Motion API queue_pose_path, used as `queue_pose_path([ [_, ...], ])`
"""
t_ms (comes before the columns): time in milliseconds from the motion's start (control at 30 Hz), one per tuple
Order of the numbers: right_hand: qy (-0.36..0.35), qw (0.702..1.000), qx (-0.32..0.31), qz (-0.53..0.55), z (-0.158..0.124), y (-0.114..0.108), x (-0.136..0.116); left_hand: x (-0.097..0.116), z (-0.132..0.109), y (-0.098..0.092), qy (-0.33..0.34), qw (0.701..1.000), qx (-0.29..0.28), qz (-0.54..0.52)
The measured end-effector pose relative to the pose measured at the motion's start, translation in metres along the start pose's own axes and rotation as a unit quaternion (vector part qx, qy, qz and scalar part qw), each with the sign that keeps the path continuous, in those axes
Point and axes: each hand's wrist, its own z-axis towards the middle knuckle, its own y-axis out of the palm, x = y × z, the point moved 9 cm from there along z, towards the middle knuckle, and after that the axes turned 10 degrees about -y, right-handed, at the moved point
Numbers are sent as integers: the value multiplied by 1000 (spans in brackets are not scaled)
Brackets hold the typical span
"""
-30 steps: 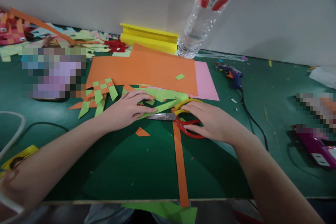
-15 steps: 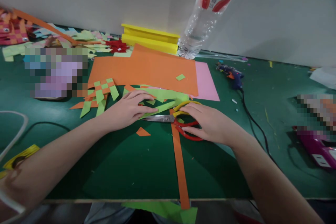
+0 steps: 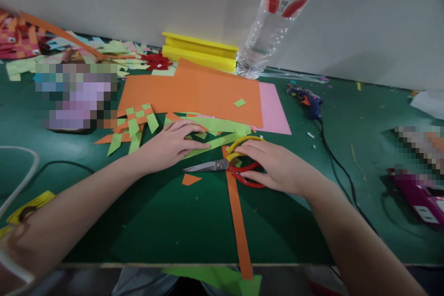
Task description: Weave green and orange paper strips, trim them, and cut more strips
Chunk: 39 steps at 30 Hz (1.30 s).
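Note:
My left hand (image 3: pixel 173 145) lies with its fingers apart on a light green paper strip (image 3: pixel 222 139), pressing it to the table. My right hand (image 3: pixel 274 162) has its fingers in the red and yellow handles of the scissors (image 3: pixel 211 165). The blades point left, nearly closed, just below the green strip. An orange strip (image 3: pixel 237 222) runs under the scissors and over the table's front edge. A small orange scrap (image 3: pixel 191 179) lies below the blade tips. Left of my left hand is a woven green and orange paper piece (image 3: pixel 138 115).
Orange sheets (image 3: pixel 187 92) and a pink sheet (image 3: pixel 275 108) lie behind the hands. Farther back are a yellow folded piece (image 3: pixel 199 51) and a leaning plastic bottle (image 3: pixel 270 23). A glue gun (image 3: pixel 310 101) with a black cord is at the right, a phone-like object (image 3: pixel 79 101) at the left.
The scissors have moved slightly down and away from the green strip, their tips now clear of it. My left hand has stayed on the strip.

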Motion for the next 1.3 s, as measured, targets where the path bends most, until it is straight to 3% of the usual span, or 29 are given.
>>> queue_pose_path([
  [333,25,999,4,40,-3,-4,4,-4,0,0,-15,1000,7,-19],
  [600,75,996,-10,38,-8,-4,14,-9,1,-12,-34,997,65,-34],
  [1300,75,997,-20,7,-4,3,10,-7,3,-6,-38,998,46,-7],
])
